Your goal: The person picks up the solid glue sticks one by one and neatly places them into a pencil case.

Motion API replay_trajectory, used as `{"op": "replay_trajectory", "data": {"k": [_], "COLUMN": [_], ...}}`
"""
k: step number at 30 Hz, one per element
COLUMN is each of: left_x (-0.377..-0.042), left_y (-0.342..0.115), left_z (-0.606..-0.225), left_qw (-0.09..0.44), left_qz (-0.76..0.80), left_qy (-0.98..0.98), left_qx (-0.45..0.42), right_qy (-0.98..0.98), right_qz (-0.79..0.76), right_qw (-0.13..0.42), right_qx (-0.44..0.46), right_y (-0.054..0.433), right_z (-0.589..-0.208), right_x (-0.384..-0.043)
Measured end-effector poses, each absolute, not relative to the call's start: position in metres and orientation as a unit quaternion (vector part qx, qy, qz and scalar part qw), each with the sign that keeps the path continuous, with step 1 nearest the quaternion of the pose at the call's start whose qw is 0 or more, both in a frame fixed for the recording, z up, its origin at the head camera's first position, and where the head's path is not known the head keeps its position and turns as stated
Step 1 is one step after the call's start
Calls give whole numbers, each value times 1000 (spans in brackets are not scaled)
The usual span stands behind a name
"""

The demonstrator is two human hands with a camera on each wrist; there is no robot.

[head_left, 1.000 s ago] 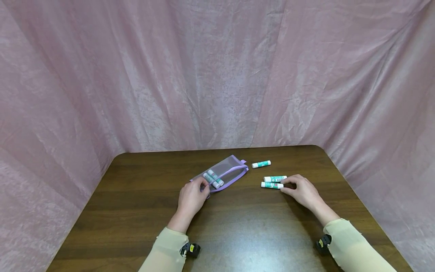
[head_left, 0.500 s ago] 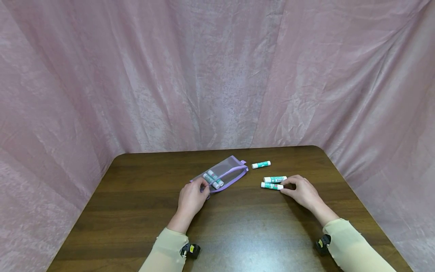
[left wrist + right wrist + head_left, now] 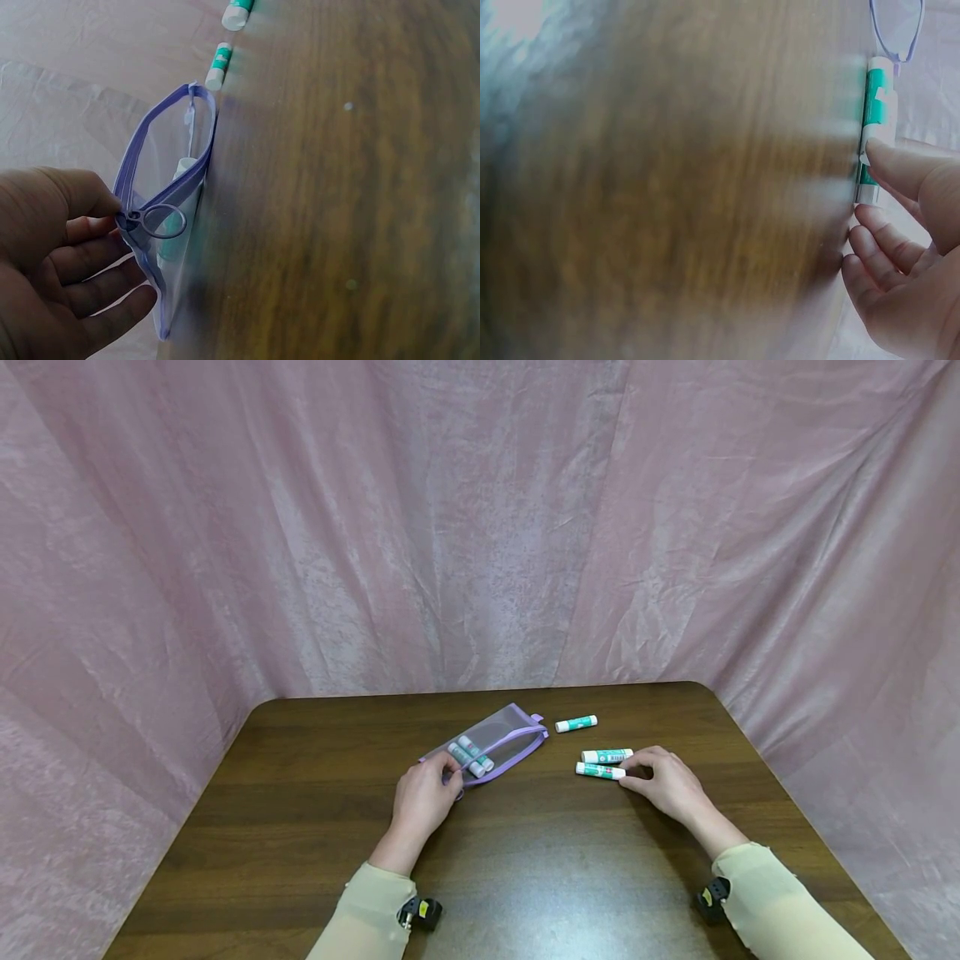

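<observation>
My left hand (image 3: 423,795) pinches the near corner of a see-through mesh zip pouch (image 3: 501,727) with purple trim. Its mouth gapes in the left wrist view, where a ring zipper pull (image 3: 164,221) hangs beside my thumb and index finger. Two green-and-white glue sticks (image 3: 467,758) show through the mesh. To the right, my right hand (image 3: 666,782) holds the right end of another glue stick (image 3: 597,770) between thumb and index finger, with the other fingers loosely bent. A second glue stick (image 3: 606,756) lies just behind it, almost parallel.
Farther back, right of the pouch, lies one more glue stick (image 3: 577,723). Everything is on a brown wood-grain table (image 3: 525,860) with rounded far corners. A pink curtain (image 3: 480,527) hangs behind and at both sides.
</observation>
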State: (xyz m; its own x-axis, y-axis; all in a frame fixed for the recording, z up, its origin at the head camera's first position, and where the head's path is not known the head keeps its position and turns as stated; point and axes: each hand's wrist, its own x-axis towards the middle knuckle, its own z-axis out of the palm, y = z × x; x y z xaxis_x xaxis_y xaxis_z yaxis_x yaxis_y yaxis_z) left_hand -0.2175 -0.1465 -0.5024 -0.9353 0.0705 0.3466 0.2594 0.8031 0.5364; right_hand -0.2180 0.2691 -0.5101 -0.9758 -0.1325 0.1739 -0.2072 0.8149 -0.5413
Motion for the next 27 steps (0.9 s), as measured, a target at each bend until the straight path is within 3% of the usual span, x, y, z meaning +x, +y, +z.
{"op": "replay_trajectory", "data": {"k": [27], "left_x": [-217], "left_y": [-146], "left_z": [-503], "left_qw": [175], "left_qz": [-300], "left_qy": [-933], "left_qx": [-93], "right_qy": [-949], "right_qz": [302], "right_qw": [54], "right_qx": [76], "right_y": [270], "right_z": [-507], "right_x": [-215]}}
